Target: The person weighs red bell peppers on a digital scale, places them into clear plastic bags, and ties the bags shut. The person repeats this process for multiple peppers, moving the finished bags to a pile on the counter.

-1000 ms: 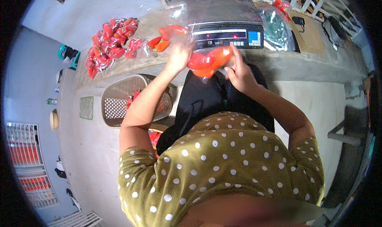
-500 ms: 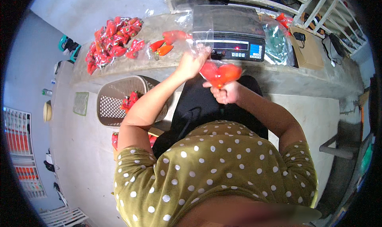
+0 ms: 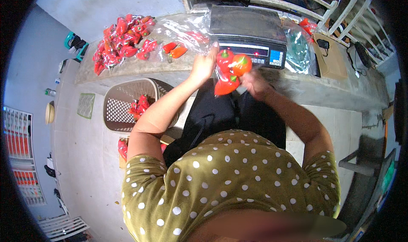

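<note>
The three peppers, two red and one more orange, hang in front of me just off the near edge of the worktop, above the person's lap. They've just been turned: half a second ago I saw mostly smooth sides, and now the green stem ends face up. Clear plastic film clings along their left side; whether it wraps them all round, I can't tell from here.

The left hand has its grip pinched on that film, right beside the peppers. The right hand has shifted from beneath the bunch to its right side, and it's blurred, so I can't tell whether its grip is clasping anything. To my eye, that turn means the bunch is being rearranged and hasn't settled.

Beyond it, the film spreads leftward over the worktop, near a loose red pepper and an orange pepper. Behind the peppers sits a dark scale. Farther left lies a heap of red peppers in plastic; below, a slotted basket holds more.
</note>
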{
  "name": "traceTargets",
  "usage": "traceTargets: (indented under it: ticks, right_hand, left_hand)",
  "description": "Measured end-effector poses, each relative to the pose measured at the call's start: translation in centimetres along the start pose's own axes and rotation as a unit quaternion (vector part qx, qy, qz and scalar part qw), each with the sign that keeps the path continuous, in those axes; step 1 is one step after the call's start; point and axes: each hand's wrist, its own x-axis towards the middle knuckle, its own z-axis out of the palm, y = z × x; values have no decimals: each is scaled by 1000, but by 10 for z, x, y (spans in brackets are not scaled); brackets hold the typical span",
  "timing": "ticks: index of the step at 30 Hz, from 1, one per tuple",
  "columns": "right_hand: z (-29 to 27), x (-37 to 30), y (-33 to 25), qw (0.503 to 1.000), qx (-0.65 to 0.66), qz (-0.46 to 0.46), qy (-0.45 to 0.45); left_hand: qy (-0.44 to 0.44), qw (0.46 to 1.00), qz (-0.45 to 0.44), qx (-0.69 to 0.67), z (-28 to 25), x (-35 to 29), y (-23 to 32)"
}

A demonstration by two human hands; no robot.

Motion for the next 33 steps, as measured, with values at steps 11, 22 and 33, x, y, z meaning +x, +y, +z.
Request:
traceTargets:
  ticks: [11,22,33]
  right_hand:
    - [31,-15,-48,548,-778,-306,-33]
    - [-19,6,-40,906,-393,-156,-9]
    - [58,-29,-58,641,-678,-332,-136]
  left_hand:
    - [-176,932,-248,-198,-13,-1,-22]
    - [-118,954,-189,-202,-9,-6,19]
    - [2,998,-60,-34,-2,16,-49]
